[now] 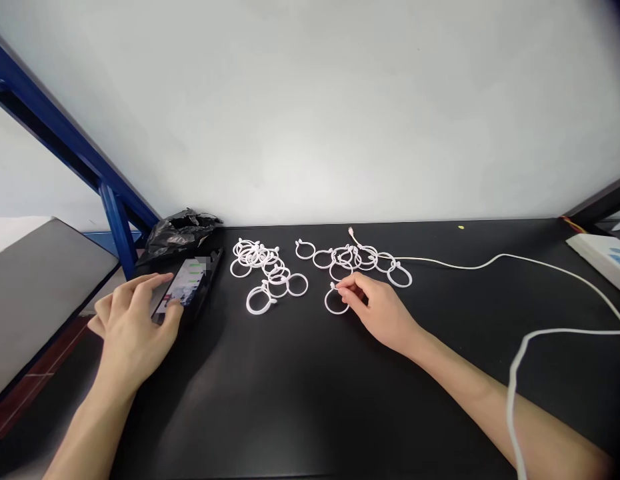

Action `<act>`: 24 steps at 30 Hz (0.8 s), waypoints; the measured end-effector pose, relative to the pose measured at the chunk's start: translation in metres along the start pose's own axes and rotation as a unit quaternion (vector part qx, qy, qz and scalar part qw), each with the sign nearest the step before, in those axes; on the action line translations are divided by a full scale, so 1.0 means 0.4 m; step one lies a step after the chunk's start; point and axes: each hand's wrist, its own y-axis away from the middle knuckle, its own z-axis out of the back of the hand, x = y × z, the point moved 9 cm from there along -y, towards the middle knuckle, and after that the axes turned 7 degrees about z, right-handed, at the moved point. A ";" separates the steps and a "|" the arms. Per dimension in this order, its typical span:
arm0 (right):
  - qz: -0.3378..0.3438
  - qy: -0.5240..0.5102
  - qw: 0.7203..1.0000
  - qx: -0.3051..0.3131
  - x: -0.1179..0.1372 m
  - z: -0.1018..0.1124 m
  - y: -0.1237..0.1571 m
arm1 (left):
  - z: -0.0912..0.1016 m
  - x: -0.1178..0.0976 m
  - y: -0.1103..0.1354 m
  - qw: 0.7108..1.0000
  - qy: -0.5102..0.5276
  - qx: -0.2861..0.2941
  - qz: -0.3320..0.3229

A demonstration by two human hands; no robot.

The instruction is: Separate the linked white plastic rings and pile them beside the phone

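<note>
My right hand [377,310] pinches the edge of a thin white plastic ring [335,313] between thumb and fingertips; the ring has a small knob at its top. Behind that hand lies a loose cluster of similar white rings [341,267], several overlapping. Left of them is a second heap of white rings [250,253], with a few rings spread in front of it. My left hand [135,320] is at the phone [187,283], its thumb and index finger apart over the lit screen's near and left edges. The remaining fingers extend to the left.
A crumpled black plastic bag [177,233] lies behind the phone. A white cable [470,268] crosses the black table [290,400] and loops over my right forearm. At right sits a white box [603,260]. Blue metal frame bars [80,143] rise at left before a pale wall.
</note>
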 end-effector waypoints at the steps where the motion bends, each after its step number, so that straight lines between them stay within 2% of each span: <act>1: 0.000 0.001 1.000 0.000 -0.001 0.000 0.000 | -0.001 -0.004 0.002 1.000 0.004 0.000 -0.013; 5: -0.001 0.001 1.000 -0.001 -0.003 -0.001 0.001 | -0.015 -0.009 0.006 0.999 -0.011 0.011 -0.047; 11: 0.000 0.001 1.000 0.001 -0.001 -0.002 0.001 | -0.034 -0.005 0.006 0.997 -0.030 0.043 -0.054; 16: 0.004 0.003 1.000 -0.002 0.000 0.000 0.000 | -0.006 -0.008 0.010 0.999 -0.013 0.001 -0.053; 24: 0.008 0.006 1.000 -0.002 0.001 0.000 0.002 | 0.003 -0.012 0.011 0.997 0.002 -0.023 -0.074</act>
